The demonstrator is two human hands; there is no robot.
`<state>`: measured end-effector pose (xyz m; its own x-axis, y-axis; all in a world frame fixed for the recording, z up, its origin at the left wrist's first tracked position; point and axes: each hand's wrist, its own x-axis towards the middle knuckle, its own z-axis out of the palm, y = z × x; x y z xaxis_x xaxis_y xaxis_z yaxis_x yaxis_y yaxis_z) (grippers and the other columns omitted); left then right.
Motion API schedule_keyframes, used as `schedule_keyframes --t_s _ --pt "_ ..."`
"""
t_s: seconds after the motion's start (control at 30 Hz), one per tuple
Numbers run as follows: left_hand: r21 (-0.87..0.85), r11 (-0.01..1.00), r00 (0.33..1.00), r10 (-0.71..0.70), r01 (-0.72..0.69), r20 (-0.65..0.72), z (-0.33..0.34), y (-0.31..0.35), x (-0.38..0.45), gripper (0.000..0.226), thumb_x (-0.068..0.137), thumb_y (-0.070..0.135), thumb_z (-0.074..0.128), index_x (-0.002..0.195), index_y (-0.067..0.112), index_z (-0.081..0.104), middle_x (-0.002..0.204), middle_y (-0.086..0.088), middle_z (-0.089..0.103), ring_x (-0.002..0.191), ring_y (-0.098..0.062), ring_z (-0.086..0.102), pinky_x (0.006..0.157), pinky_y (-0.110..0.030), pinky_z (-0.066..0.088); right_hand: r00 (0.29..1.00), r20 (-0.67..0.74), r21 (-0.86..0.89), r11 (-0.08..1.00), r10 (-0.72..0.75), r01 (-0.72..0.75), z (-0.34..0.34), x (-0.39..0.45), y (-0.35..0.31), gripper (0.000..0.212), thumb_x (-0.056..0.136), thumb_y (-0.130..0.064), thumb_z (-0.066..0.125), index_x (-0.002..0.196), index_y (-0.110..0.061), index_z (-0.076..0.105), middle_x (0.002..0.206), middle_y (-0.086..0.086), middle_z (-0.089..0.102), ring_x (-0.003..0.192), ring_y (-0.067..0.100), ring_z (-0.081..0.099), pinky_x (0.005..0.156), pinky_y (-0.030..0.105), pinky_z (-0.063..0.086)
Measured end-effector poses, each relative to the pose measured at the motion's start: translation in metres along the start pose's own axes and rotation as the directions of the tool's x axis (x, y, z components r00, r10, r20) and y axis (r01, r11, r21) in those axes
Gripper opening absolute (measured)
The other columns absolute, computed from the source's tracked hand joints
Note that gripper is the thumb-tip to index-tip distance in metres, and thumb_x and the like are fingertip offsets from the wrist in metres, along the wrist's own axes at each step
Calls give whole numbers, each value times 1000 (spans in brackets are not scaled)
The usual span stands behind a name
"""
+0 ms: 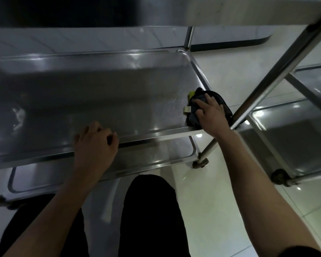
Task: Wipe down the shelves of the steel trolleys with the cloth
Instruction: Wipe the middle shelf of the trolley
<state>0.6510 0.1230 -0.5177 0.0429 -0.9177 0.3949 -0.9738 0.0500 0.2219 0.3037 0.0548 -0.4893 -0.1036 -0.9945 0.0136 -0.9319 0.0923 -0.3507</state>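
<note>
Nearest me, my left hand [95,143] curls its fingers over the front rim of the middle shelf [93,93]. Farther off, at that shelf's right front corner, my right hand [210,115] presses the dark cloth [217,98] onto the steel, fingers spread over it, just beside the trolley's upright post [263,86].

The dark bunched cloth [206,101], with a yellow-green patch and a pale tag showing at its left side, lies in the near right corner of the shiny steel trolley's middle shelf [104,97], a shallow rimmed tray. A second rimmed steel trolley shelf [295,138] sits to the right, lower down.
</note>
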Motion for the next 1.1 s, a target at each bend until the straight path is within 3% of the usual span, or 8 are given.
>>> schedule_keyframes --t_s 0.27,0.43,0.53,0.67,0.77,0.87,1.1 --pt "-46 999 997 -15 19 78 -8 0 0 28 92 37 56 78 16 69 90 -6 55 85 -34 54 82 -50 48 991 70 18 993 -114 113 24 5 -58 55 93 -34 32 146 -31 43 165 5 15 152 29 10 119 56 10" --pt "-76 997 987 35 -23 157 -14 -19 14 31 90 46 50 83 22 69 96 0 57 91 -30 58 81 -44 46 971 112 -19 977 -210 213 52 16 -112 49 99 -31 37 147 -35 41 165 3 13 152 28 8 120 54 7" --pt "-56 998 985 -32 42 170 -16 -38 24 23 89 44 61 99 26 71 114 0 61 108 -30 56 89 -47 43 946 167 -19 958 -279 286 66 23 -145 52 96 -37 30 147 -37 38 165 3 11 152 29 6 119 56 7" --pt "-25 998 981 -46 51 189 -14 -57 15 31 93 46 58 115 27 70 124 -2 62 117 -31 55 103 -53 40 896 223 13 921 -383 390 83 27 -188 55 93 -40 25 147 -42 36 166 -1 9 152 28 4 119 58 5" --pt "-36 998 987 -37 43 160 -15 -68 10 27 92 43 61 108 26 74 120 -1 64 115 -30 56 103 -55 40 856 235 65 886 -460 459 97 24 -226 57 91 -45 20 146 -45 37 166 -5 8 152 24 3 119 55 3" --pt "-42 998 991 -50 55 122 -19 -84 8 23 90 39 63 101 23 74 114 -3 67 109 -32 59 102 -56 40 813 243 103 847 -529 521 116 22 -260 47 100 -41 27 145 -47 37 166 -8 7 152 22 1 119 54 1" --pt "-27 992 983 -117 122 141 -40 -104 3 39 86 45 48 104 21 72 115 -5 65 107 -35 56 99 -52 42 784 231 144 817 -576 558 128 17 -286 43 104 -43 27 146 -45 36 166 -6 8 153 20 2 120 49 2"
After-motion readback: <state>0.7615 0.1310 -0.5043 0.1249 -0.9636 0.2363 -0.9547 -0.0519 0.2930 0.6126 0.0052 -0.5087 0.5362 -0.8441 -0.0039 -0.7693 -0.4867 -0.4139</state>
